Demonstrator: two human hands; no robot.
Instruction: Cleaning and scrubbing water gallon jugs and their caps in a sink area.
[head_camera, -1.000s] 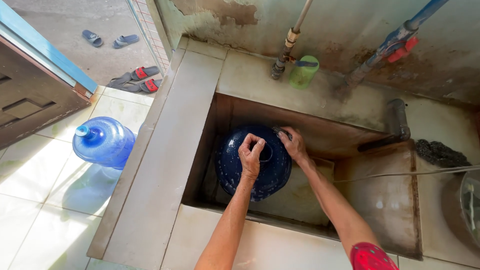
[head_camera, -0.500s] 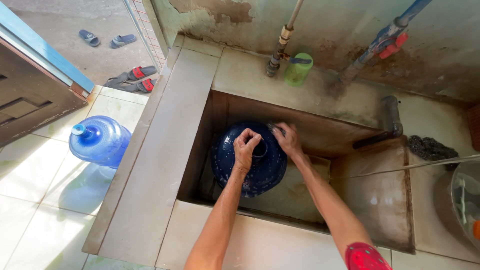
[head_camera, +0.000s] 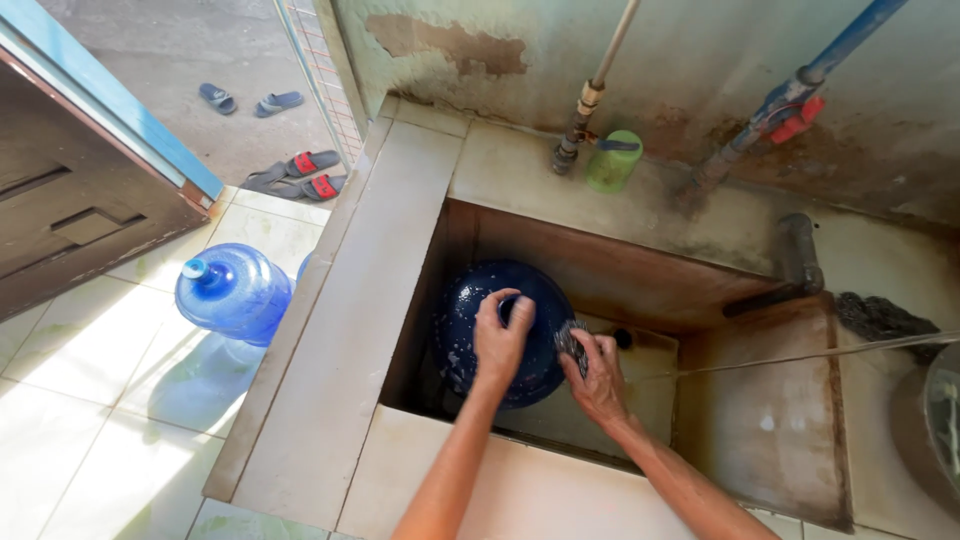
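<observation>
The dark blue jug (head_camera: 500, 330) lies in the sink (head_camera: 760, 440), against its left wall. The left hand (head_camera: 500, 340) presses flat on top, fingers spread, gripping nothing; the right hand (head_camera: 597, 375) at its right side is closed on a scrubber (head_camera: 570, 338).

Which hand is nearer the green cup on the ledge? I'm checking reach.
Right. The right hand, at the blue jug's side, sits below the green cup; the left hand is farther left.

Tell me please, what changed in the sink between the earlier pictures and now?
The right hand slid from the far top of the dark blue bottle down to its right side, where it presses a grey scrubber. The left hand stayed flat on the bottle, which remains in the sink. The light blue bottle on the floor did not move.
</observation>
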